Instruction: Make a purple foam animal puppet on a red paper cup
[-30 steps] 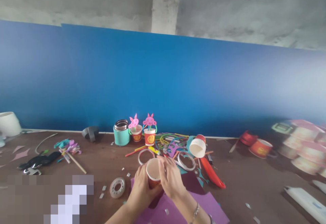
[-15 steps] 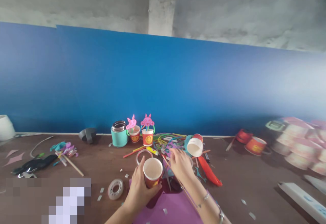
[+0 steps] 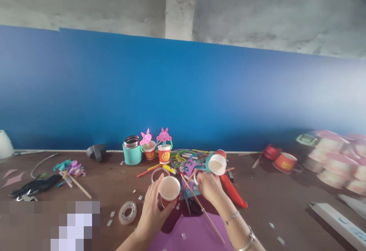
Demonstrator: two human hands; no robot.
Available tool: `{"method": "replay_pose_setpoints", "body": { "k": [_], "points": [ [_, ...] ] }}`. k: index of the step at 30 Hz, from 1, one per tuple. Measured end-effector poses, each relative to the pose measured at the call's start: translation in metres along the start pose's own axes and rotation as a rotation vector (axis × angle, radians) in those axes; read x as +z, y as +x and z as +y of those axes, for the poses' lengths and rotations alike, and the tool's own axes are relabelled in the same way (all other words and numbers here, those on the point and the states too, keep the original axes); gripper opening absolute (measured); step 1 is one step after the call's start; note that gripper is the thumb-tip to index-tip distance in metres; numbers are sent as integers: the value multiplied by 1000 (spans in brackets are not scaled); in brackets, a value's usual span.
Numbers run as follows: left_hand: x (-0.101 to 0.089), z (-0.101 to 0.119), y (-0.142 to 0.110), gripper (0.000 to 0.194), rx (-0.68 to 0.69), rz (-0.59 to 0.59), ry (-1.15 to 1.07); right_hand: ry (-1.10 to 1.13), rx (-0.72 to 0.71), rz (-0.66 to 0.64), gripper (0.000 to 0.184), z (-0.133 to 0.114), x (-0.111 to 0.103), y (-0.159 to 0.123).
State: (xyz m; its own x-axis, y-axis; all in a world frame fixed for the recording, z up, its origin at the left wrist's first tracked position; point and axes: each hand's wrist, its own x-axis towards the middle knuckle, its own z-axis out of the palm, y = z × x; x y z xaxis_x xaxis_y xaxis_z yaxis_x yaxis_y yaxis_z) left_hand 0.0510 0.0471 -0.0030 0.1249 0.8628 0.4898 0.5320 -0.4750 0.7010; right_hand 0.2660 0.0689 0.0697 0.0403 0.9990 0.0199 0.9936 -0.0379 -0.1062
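Note:
My left hand (image 3: 154, 201) wraps round a red and white paper cup (image 3: 169, 188), held with its white mouth facing up. The cup looks empty inside. My right hand (image 3: 210, 184) reaches into the craft pile, its fingers bent and partly hidden, beside a pale ring (image 3: 196, 177) like a tape roll. Whether it grips the ring I cannot tell. A thin wooden stick (image 3: 204, 211) lies slanting across the purple sheet (image 3: 185, 232). Dark-handled scissors (image 3: 195, 206) lie between my hands. A tipped paper cup (image 3: 217, 164) rests just beyond my right hand.
Two cups with pink animal-face figures (image 3: 164, 154) stand at the back beside a turquoise jar (image 3: 132, 152). A tape roll (image 3: 127, 213) lies left of my left hand. Farther right are a red pouch-like strip (image 3: 233, 192), an orange-red cup (image 3: 285, 162), stacked cups (image 3: 337, 163) and a power strip (image 3: 339, 224).
My right hand has moved slightly right and lower into the pile, uncovering the wooden stick and scissors. My left hand still holds the cup. The view has shifted slightly.

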Motion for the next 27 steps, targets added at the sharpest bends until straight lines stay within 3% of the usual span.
{"method": "replay_pose_setpoints", "body": {
  "k": [7, 13, 20, 27],
  "points": [
    [4, -3, 0, 76, -12, 30, -25, 33, -55, -9, 22, -6, 1, -5],
    [6, -2, -2, 88, -94, -29, -103, 18, -45, -28, 30, -7, 0, -5],
    [8, -5, 0, 83, -132, 1, -99, -5, -46, -34, 34, -7, 2, -4],
    [11, -14, -2, 87, -145, -43, -120, -13, -45, -31, 35, -9, 4, -6]
  ]
}}
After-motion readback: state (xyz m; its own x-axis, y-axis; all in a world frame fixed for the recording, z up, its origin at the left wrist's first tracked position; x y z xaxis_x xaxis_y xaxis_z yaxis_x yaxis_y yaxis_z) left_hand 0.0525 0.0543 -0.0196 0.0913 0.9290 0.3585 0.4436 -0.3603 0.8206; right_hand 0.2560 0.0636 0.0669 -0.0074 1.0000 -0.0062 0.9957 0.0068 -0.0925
